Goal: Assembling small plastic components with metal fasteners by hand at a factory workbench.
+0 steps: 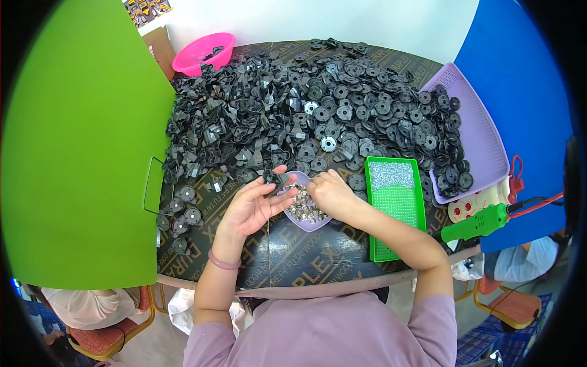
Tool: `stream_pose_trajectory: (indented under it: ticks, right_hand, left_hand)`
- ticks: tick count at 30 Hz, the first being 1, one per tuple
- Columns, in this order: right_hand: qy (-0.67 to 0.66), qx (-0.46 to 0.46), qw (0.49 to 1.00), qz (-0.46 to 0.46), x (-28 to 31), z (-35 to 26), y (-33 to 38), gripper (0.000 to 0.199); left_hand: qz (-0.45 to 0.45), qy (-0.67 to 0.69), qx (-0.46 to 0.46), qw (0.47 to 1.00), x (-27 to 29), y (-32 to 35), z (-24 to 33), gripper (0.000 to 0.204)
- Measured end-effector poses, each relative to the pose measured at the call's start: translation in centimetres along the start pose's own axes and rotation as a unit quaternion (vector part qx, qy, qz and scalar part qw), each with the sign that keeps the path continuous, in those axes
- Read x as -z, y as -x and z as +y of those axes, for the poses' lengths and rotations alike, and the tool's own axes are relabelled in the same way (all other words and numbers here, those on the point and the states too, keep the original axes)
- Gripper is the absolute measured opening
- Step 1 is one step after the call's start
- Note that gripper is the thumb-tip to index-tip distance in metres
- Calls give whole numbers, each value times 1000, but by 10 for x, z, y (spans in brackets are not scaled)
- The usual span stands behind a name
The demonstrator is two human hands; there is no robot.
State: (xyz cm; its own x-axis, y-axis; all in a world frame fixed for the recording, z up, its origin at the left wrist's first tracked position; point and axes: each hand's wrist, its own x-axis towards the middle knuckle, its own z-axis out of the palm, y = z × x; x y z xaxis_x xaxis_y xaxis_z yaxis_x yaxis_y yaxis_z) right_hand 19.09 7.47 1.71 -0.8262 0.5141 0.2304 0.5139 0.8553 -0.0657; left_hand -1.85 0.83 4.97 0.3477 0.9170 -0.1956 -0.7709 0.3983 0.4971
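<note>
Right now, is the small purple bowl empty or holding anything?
Not empty: small shiny metal pieces lie in the purple bowl, though the right hand hides part of it.

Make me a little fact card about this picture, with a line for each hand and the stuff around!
Left hand: holds a black part at its fingertips
Right hand: at the small purple bowl; can't tell if it grips anything
In the bowl: small metal pieces
Beyond the hands: big heap of black parts
Right side: green tray, purple basket, green power tool
Far left: pink basket
</note>
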Motion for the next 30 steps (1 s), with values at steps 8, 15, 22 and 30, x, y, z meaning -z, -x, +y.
stream_pose_trajectory:
  ticks: [8,15,22,30]
  right_hand:
    - [-294,-102,948,62,38,5,8,12]
    - [-270,65,922,271,67,-15,-5,17]
    - [-223,102,940,237,53,-22,-1,22]
    - [-276,98,932,214,58,-20,0,21]
  left_hand:
    - [-45,93,16,995,-4,1,-1,44]
    - [-48,48,78,995,-2,5,-18,39]
    - [-87,35,72,993,1,6,-33,36]
    - [-102,60,71,990,2,3,-37,35]
